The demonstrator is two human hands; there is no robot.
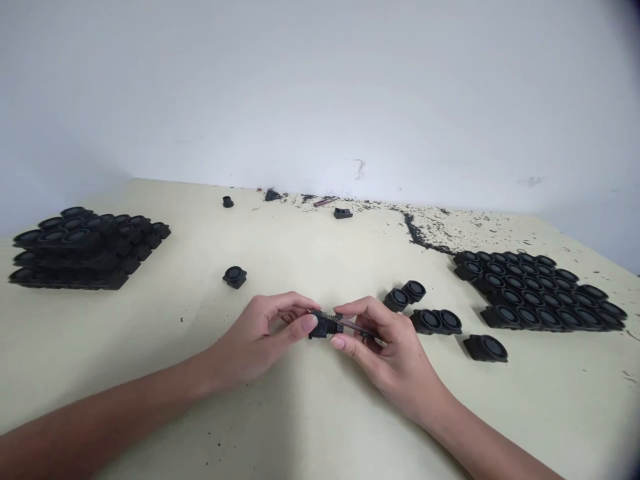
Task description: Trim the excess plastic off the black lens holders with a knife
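Between the fingertips and thumb of my left hand (pixel 280 327) is a black ribbed part (pixel 319 325), held above the table near the middle of the view. My right hand (pixel 383 333) is closed on a thin blade-like tool (pixel 357 327), whose tip end reaches the right side of that part. The tool's exact kind cannot be made out, and fingers cover much of it. Right-hand fingertips also come close to the part's ribbed end; whether they touch it is unclear. Just beyond my left hand, a single black part with a round top (pixel 235 276) rests on the table.
Stacked black parts (pixel 75 257) stand at the left, and rows of similar parts (pixel 535 293) at the right. Several loose ones (pixel 486 348) lie beside my right hand. Black shavings (pixel 415 233) litter the pale table's back, near a small black block (pixel 343 213).
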